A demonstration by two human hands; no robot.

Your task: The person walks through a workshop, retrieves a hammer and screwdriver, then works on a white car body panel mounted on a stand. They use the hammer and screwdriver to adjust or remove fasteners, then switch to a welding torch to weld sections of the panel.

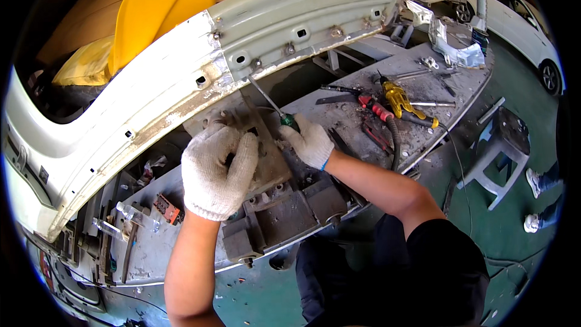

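My right hand (305, 142), in a white knit glove, grips the green handle (288, 121) of a long screwdriver. Its shaft (265, 96) rises to the lower flange of a pale, partly sheared-white car body panel (151, 85), near a seam. Left of it, my gloved left hand (218, 169) has its fingers curled over a dirty metal clamp plate (266, 163) below the panel; what they hold, if anything, is hidden. The plate stands on a dark steel fixture (254, 233) at the bench edge.
The grey bench (342, 115) carries a yellow drill (399, 100), red tool with hose (375, 109), clear bottles (130, 213) and scrap metal (454, 48). A yellow part (157, 6) lies behind the panel. Rightward are a plastic stool (499, 151), someone's legs (544, 188) and a white car (523, 36).
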